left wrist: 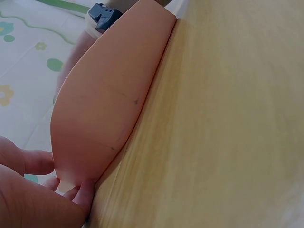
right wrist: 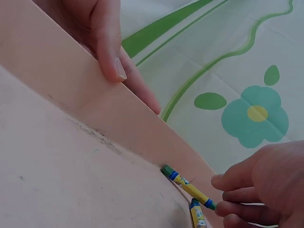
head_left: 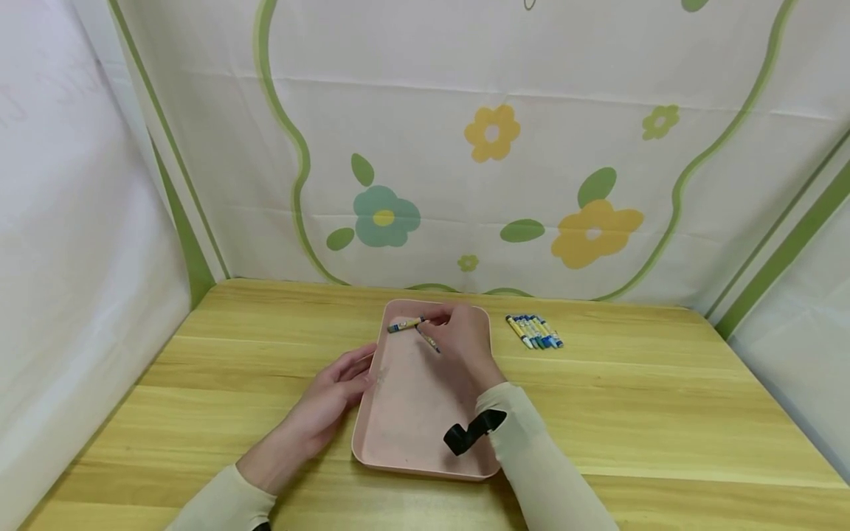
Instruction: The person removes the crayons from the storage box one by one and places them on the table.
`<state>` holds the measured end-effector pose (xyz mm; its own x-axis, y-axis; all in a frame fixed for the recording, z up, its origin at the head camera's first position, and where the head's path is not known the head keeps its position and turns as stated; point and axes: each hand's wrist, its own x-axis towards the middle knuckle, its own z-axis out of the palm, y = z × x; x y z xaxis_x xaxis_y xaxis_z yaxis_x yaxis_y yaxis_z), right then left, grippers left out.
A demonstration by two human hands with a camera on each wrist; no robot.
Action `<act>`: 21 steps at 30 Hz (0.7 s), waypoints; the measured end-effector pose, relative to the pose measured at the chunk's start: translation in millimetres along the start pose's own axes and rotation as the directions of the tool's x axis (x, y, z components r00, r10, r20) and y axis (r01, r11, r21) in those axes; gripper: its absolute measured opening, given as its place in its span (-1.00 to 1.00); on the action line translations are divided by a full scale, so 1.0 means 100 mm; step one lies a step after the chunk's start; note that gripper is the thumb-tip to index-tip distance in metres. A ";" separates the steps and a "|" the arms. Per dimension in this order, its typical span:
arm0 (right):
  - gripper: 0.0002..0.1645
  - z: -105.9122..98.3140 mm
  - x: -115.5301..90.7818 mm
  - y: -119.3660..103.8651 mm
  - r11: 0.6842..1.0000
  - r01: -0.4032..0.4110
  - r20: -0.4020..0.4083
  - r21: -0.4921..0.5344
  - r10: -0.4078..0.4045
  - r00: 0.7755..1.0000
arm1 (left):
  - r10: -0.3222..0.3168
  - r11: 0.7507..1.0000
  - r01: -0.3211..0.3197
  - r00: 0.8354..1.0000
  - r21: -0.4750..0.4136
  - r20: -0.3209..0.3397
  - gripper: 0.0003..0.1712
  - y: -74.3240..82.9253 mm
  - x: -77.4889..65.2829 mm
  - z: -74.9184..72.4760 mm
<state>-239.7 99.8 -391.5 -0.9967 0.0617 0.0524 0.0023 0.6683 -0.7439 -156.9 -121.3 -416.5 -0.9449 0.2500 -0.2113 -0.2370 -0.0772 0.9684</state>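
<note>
A shallow pink tray (head_left: 398, 435) lies lengthwise on the table. My left hand (head_left: 332, 398) holds its left side, the thumb over the rim and the other fingers against the outer wall. Two green-tipped crayons with yellow wrappers are inside, toward the far left corner: one crayon (right wrist: 188, 187) lies slanting by the wall, and a second crayon (right wrist: 197, 216) is close beside it, partly cut off. Over the tray's far end, my right hand (head_left: 461, 335) has its fingertips at the first crayon's end, thumb and fingers apart, not closed round it.
Right of the tray, several crayons (head_left: 534, 332) lie side by side in a row on the wooden table (head_left: 637, 413). A white cloth (head_left: 425, 147) with printed flowers hangs behind the table. A black wrist camera (head_left: 474, 431) on the right sleeve is over the tray.
</note>
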 end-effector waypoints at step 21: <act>-0.79 0.08 0.07 0.05 0.992 0.012 0.121 -0.126 0.004 0.993 | -0.005 1.000 0.005 1.000 0.008 -0.011 -0.31 0.00 0.00 0.00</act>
<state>-247.0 97.5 -399.9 -0.9992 -0.0261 -0.0314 0.0007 0.7569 -0.6535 -157.3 -121.4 -416.8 -0.9462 0.2397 -0.2174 -0.2398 -0.0684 0.9684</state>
